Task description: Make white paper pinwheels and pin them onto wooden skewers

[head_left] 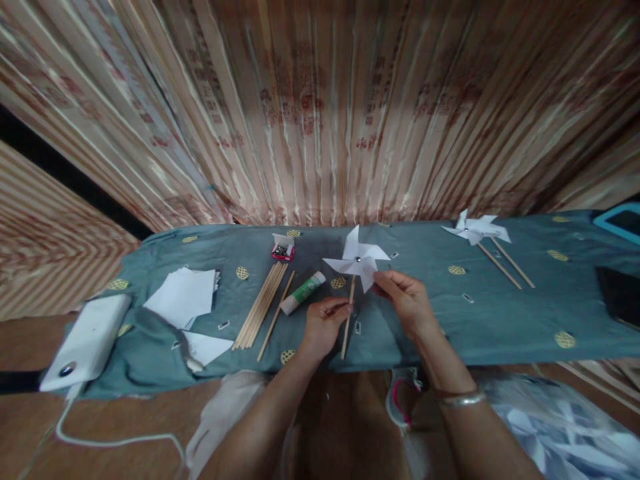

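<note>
Cloth-covered table (500, 327), and a white pinwheel (358, 263) held midway along, stick (345, 337) toward the near edge!
Right hand (407, 300), thumb and fingertips together, pinches a blade (369, 275); left hand (323, 325), fingers curled, grips the stick; red box (283, 249) sits near the far edge.

The left arm (265, 417) is slanting up from seven o'clock. The left hand (320, 327) is sitting at six, pinching and pointing toward two. The right arm (445, 363) is leaning in from nearly five. The right hand (407, 299) is sitting near four, pinching too and pointing toward ten.
</note>
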Action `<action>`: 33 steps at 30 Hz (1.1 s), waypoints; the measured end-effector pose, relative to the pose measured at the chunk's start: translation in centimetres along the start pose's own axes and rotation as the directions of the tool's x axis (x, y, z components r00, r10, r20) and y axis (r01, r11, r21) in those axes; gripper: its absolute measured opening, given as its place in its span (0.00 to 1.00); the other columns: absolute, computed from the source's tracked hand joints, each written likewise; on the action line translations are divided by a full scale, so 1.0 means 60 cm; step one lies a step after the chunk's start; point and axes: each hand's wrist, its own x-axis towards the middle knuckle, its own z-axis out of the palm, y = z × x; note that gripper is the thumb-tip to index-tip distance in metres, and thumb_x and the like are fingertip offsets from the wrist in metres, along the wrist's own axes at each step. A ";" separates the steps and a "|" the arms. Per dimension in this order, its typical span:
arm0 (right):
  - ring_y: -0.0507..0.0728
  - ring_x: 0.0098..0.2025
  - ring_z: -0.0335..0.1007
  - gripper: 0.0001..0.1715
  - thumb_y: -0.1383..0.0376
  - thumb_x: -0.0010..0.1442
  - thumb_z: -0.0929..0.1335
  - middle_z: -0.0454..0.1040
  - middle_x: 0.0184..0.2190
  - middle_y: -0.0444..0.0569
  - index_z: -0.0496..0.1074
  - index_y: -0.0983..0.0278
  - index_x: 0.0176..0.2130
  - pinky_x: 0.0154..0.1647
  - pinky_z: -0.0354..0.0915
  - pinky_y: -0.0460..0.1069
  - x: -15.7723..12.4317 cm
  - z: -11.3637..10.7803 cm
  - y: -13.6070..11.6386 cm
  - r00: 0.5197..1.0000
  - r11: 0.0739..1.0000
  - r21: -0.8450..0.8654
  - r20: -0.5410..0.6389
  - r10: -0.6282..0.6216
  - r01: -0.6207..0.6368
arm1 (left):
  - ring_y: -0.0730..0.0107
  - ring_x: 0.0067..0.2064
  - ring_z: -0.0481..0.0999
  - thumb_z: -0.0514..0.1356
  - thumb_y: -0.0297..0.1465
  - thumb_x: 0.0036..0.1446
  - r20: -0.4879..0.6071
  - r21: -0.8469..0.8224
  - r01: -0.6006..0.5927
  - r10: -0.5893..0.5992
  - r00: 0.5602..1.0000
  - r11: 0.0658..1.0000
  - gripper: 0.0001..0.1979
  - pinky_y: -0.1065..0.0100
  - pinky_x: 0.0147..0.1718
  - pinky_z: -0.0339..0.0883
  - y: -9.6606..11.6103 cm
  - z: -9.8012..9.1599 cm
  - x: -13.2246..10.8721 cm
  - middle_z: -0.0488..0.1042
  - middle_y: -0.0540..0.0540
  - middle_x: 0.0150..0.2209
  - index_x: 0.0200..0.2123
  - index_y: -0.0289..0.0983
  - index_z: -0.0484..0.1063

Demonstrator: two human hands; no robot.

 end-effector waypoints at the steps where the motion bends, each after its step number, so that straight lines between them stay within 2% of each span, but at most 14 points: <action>1: 0.50 0.22 0.60 0.22 0.48 0.34 0.79 0.69 0.17 0.41 0.75 0.61 0.18 0.26 0.57 0.47 0.000 0.000 0.000 1.000 1.000 -0.004 0.003 -0.002 0.002 | 0.69 0.29 0.74 0.69 0.33 0.40 0.001 0.003 0.003 -0.003 1.000 1.000 0.10 0.69 0.32 0.67 0.000 0.000 0.000 0.80 0.46 0.28 0.28 0.36 0.82; 9: 0.51 0.23 0.59 0.23 0.46 0.36 0.78 0.68 0.17 0.41 0.74 0.61 0.18 0.25 0.56 0.48 -0.008 0.008 0.000 0.998 1.000 -0.020 0.057 -0.022 0.023 | 0.69 0.29 0.73 0.69 0.32 0.41 0.003 0.016 0.010 -0.010 1.000 1.000 0.08 0.69 0.33 0.67 -0.001 -0.001 0.001 0.79 0.47 0.27 0.28 0.36 0.82; 15: 0.49 0.21 0.58 0.22 0.48 0.36 0.78 0.67 0.15 0.40 0.73 0.62 0.17 0.23 0.54 0.47 -0.013 0.014 -0.002 0.996 0.999 -0.048 0.094 0.001 0.004 | 0.68 0.30 0.74 0.68 0.30 0.42 0.005 0.021 0.000 0.000 1.000 1.000 0.07 0.69 0.33 0.67 0.003 -0.001 0.000 0.79 0.47 0.27 0.28 0.36 0.82; 25: 0.50 0.23 0.62 0.25 0.44 0.36 0.77 0.73 0.19 0.43 0.77 0.62 0.19 0.26 0.58 0.47 -0.015 0.016 -0.001 0.994 0.994 -0.101 0.112 -0.019 0.030 | 0.69 0.28 0.73 0.68 0.32 0.41 0.010 0.017 -0.008 0.008 1.000 1.000 0.08 0.69 0.32 0.67 0.010 0.000 -0.001 0.79 0.47 0.26 0.28 0.35 0.82; 29: 0.51 0.22 0.62 0.27 0.42 0.39 0.75 0.74 0.18 0.45 0.76 0.63 0.17 0.24 0.57 0.47 -0.013 0.004 -0.006 0.996 0.981 -0.178 0.068 -0.062 0.073 | 0.68 0.29 0.74 0.68 0.32 0.41 0.001 0.023 -0.009 0.009 1.000 1.000 0.08 0.69 0.32 0.67 0.010 -0.002 0.001 0.80 0.47 0.27 0.28 0.36 0.82; 33: 0.49 0.19 0.58 0.27 0.42 0.39 0.75 0.72 0.16 0.45 0.75 0.62 0.16 0.22 0.55 0.46 -0.005 -0.017 -0.013 0.989 0.979 -0.187 -0.106 -0.106 0.084 | 0.70 0.28 0.73 0.68 0.31 0.42 0.003 0.020 -0.024 0.024 1.000 1.000 0.07 0.70 0.31 0.66 0.008 -0.003 0.002 0.79 0.47 0.26 0.27 0.36 0.82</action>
